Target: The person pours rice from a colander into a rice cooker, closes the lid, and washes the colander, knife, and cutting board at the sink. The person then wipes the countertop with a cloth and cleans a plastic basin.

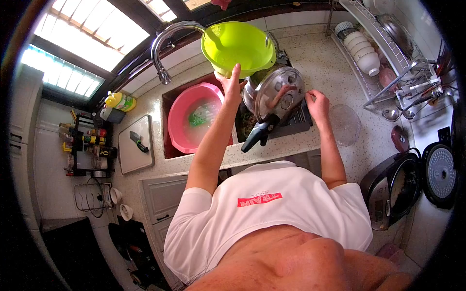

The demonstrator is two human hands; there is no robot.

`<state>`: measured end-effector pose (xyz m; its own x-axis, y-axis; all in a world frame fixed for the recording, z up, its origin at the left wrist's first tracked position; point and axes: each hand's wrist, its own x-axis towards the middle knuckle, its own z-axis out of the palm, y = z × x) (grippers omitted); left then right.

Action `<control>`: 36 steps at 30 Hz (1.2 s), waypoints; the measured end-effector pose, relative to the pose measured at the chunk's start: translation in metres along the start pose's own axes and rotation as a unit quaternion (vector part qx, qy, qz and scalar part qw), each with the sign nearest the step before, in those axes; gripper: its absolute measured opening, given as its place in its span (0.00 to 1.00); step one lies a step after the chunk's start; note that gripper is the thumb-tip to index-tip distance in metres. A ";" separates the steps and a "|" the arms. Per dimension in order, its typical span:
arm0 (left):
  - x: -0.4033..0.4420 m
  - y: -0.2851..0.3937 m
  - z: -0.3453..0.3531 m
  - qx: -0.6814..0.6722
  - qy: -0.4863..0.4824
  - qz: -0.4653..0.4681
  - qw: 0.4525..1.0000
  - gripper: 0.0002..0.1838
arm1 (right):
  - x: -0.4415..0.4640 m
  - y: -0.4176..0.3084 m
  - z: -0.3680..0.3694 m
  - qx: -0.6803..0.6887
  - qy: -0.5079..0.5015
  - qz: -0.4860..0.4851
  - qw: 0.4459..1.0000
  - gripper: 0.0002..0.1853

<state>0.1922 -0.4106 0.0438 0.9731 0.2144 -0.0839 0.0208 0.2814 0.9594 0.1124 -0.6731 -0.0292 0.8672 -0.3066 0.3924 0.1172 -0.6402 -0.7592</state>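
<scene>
My left hand (pixel 230 86) grips the near rim of a lime-green plastic basin (pixel 238 46), thumb up against its side. The basin is tilted above the back of the sink, beside the curved chrome faucet (pixel 162 75). My right hand (pixel 318 105) is right of the sink, its fingers curled together with nothing visible in them. Beside it, a shiny pressure cooker lid (pixel 277 94) with a black handle (pixel 259 133) leans over the right sink bowl. A pink basin (pixel 174 131) with cloudy water and something green (pixel 201 115) sits in the left bowl.
A cutting board (pixel 131 162) with a knife (pixel 139 141) lies left of the sink. A clear round lid (pixel 344 125) rests on the right counter. Farther right stand a dish rack (pixel 357 80) with stacked bowls (pixel 363 53) and an open rice cooker (pixel 388 189). A yellow bottle (pixel 120 101) stands by the window.
</scene>
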 end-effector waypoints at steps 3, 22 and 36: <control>-0.002 0.002 0.002 -0.003 0.006 0.006 1.000 0.50 | 0.010 -0.016 -0.001 -0.024 0.001 0.007 1.000 0.08; 0.018 0.000 -0.020 0.006 -0.039 -0.086 0.995 0.59 | 0.066 -0.149 0.083 -0.111 -0.190 -0.276 0.936 0.15; 0.051 0.053 -0.054 -0.107 -0.147 -0.239 0.954 0.42 | 0.107 -0.125 0.064 -0.114 -0.248 -0.338 0.901 0.11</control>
<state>0.2303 -0.3338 0.0759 0.8876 -0.2483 -0.3880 0.4606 0.4733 0.7508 0.2214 -0.5808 0.0750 0.7515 0.5235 0.4015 0.6460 -0.7076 -0.2864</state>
